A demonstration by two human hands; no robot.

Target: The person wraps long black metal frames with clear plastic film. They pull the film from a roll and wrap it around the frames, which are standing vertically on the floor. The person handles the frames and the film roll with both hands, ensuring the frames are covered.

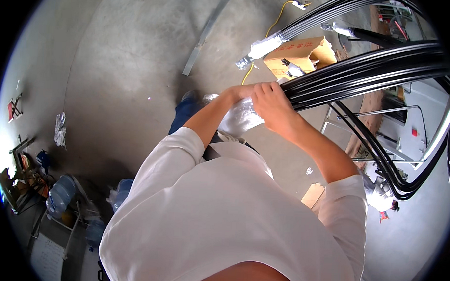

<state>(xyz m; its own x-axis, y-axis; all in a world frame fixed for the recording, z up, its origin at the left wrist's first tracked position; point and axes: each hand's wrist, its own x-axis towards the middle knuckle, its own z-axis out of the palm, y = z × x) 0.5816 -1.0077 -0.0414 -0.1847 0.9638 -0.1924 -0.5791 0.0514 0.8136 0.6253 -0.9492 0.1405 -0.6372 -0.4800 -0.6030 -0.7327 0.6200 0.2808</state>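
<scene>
A thick bundle of black tubes (366, 71) comes in from the right, and its near end reaches my hands. My right hand (274, 106) is closed round that end, fingers curled over the top. Close against it, my left hand (242, 91) is closed at the clear plastic film (241, 116) about the bundle's end; its fingertips are hidden behind the right hand. The film hangs crumpled below both hands, in front of my body.
Beyond the bundle stands an open cardboard box (300, 56). Another tube bundle with a plastic-wrapped end (265, 47) passes over it. A yellow cable (274, 26) and a metal bar (201, 43) lie on the floor. Large water bottles (62, 194) stand at left; a metal frame (422, 157) at right.
</scene>
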